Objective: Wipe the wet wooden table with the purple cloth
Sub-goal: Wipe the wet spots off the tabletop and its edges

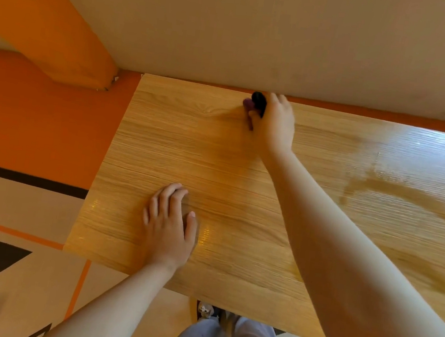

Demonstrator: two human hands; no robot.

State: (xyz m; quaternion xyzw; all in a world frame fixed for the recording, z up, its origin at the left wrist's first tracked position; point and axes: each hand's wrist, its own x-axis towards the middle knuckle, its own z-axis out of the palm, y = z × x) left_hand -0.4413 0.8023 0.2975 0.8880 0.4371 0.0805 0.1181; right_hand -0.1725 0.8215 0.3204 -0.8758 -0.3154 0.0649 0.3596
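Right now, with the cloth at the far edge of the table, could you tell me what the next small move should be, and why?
Probably sweep the right hand, which grips the cloth at the far edge of the table, rightward and toward you into the wet patch. Sheen and streaks show there, whereas the wood around the flat left hand looks matte.

On the table [240, 198], right hand [273, 124] and cloth [247, 104] lie beyond left hand [166, 226].
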